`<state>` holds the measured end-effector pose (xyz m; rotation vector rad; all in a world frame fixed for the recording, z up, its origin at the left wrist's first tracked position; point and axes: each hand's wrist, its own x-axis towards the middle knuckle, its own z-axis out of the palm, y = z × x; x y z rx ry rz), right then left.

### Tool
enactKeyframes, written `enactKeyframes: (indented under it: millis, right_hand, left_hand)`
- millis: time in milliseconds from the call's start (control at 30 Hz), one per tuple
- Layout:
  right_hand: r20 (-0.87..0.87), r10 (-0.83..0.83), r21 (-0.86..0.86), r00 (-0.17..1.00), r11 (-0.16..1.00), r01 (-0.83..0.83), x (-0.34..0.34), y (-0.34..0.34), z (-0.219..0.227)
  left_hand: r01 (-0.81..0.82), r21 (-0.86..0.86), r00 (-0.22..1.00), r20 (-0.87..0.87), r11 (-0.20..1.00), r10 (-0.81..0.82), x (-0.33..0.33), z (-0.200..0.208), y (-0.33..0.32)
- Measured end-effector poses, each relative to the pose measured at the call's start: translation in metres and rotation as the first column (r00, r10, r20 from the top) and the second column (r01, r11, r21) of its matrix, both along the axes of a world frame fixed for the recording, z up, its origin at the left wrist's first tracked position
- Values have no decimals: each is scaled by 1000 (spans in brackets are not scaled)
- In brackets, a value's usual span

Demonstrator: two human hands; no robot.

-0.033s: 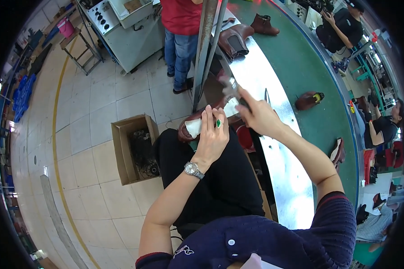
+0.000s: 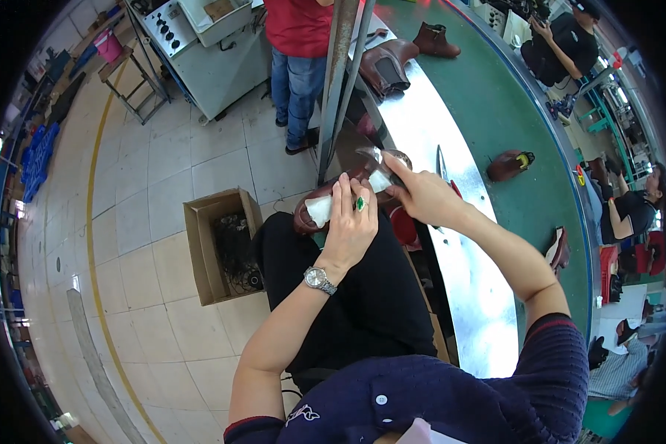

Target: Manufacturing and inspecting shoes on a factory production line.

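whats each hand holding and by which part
The right hand grips a metal-headed tool behind its head, the rest mostly hidden. The left hand lies across the white piece on the brown shoe; whether it grips is unclear.

Left hand (image 2: 350,228) flat — right hand (image 2: 431,195) curled

Brt; glare on benchtop (image 2: 478,314); edges prob. blurred.
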<state>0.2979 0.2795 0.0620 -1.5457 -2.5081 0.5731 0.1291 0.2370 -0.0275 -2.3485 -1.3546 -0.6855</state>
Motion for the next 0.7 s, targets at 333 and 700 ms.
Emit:
enactKeyframes:
  millis: [333,700]
  right_hand:
    - [194,-4,-99,981,995,24,-21,-14,15]
    - [-5,15,78,1000,997,-14,-35,-24,18]
  left_hand:
    - [50,-262,921,384,964,57,-8,31,1]
    - [-134,-163,989,-84,978,121,-22,20,-11]
